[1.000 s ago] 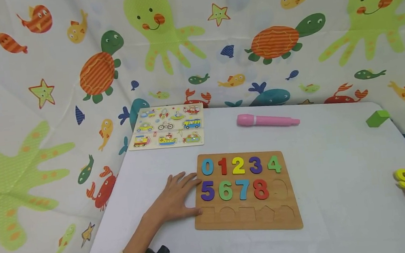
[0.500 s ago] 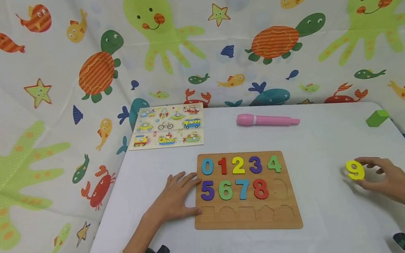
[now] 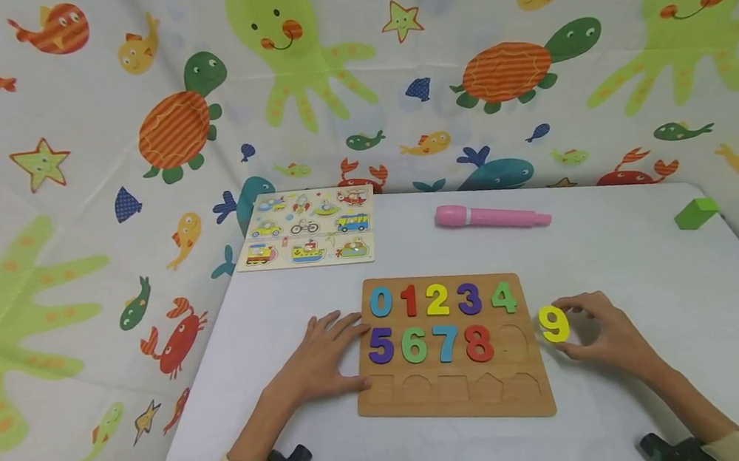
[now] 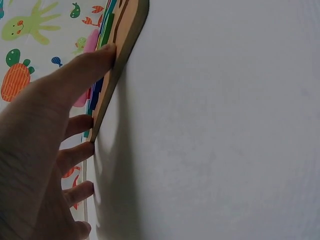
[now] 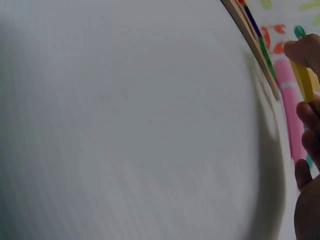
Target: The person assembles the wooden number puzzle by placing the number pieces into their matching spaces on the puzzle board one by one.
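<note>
A wooden number puzzle board (image 3: 456, 400) lies on the white table with coloured digits 0 to 8 in its upper two rows. The recess (image 3: 512, 343) beside the red 8 (image 3: 478, 343) holds no piece, and the bottom row shows bare shape outlines. My left hand (image 3: 322, 361) rests at the board's left edge, fingers spread, thumb and fingertips touching it; the left wrist view shows the thumb (image 4: 102, 56) on the rim. My right hand (image 3: 603, 330) pinches a yellow number 9 (image 3: 554, 325) between thumb and fingers, just off the board's right edge. In the right wrist view the 9 (image 5: 303, 82) appears edge-on.
A vehicle picture puzzle (image 3: 305, 229) lies at the back left. Behind the number board is a pink marker (image 3: 491, 216), and a green block (image 3: 696, 214) sits near the back right corner. A sea-animal cloth (image 3: 339, 55) hangs behind the table (image 3: 646, 256).
My right hand has carried the yellow number 9 leftward from the table's right side to the board's right edge. The left hand has stayed in place, while the head view has shifted slightly.
</note>
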Available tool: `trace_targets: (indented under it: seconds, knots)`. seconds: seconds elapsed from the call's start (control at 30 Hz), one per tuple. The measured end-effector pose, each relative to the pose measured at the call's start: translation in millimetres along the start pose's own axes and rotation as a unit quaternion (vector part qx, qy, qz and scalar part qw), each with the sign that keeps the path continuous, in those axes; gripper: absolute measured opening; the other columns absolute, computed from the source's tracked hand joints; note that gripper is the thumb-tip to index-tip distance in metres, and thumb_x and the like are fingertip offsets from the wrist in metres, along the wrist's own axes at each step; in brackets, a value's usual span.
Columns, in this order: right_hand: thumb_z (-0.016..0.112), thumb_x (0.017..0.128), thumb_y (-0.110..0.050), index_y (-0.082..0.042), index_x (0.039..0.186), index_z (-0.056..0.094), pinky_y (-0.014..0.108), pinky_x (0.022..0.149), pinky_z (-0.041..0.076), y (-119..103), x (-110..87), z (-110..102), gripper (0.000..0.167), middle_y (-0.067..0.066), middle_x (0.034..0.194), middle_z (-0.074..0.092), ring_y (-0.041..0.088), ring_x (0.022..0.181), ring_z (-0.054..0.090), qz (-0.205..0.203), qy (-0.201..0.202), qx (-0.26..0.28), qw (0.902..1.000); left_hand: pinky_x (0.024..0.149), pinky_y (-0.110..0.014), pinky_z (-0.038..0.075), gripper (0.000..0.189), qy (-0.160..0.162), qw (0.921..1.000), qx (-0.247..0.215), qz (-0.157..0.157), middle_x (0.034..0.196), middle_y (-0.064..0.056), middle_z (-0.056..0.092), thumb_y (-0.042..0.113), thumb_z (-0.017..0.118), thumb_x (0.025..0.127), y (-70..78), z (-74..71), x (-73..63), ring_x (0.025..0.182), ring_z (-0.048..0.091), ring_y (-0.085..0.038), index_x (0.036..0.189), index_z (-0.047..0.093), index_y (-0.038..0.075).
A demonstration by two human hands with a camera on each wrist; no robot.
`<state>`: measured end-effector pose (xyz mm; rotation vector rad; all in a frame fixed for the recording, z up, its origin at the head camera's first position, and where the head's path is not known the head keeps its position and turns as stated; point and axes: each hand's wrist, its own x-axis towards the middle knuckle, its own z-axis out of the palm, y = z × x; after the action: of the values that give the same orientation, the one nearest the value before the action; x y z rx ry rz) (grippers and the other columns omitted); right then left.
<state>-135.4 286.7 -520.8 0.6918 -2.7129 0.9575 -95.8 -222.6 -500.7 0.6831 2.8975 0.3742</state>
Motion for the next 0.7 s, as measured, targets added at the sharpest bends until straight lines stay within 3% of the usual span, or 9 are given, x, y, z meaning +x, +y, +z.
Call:
trace_targets:
  seconds: [0.37, 0.7]
  knots:
    - [0.095, 0.060, -0.019, -0.015, 0.119, 0.066, 0.026, 0.077, 0.042, -23.0, 4.5, 32.9, 0.066, -0.009, 0.107, 0.063, 0.011, 0.098, 0.043, -0.022, -0.007, 0.043, 0.9988, 0.113, -0.066, 0.011, 0.090, 0.001, 1.0000, 0.000, 0.003, 0.159, 0.003, 0.029, 0.078, 0.060, 0.076, -1.2, 1.8, 1.4, 0.145, 0.021, -0.034, 0.150, 0.042, 0.030]
    - [0.096, 0.056, -0.026, -0.014, 0.115, 0.067, 0.034, 0.079, 0.037, -28.7, 3.4, 44.1, 0.066, -0.009, 0.106, 0.061, 0.012, 0.096, 0.041, -0.026, -0.018, 0.021, 0.9993, 0.113, -0.067, 0.011, 0.090, 0.008, 1.0000, -0.001, 0.005, 0.159, 0.002, 0.031, 0.078, 0.061, 0.076, -0.9, 2.3, 1.3, 0.145, 0.021, -0.034, 0.149, 0.043, 0.030]
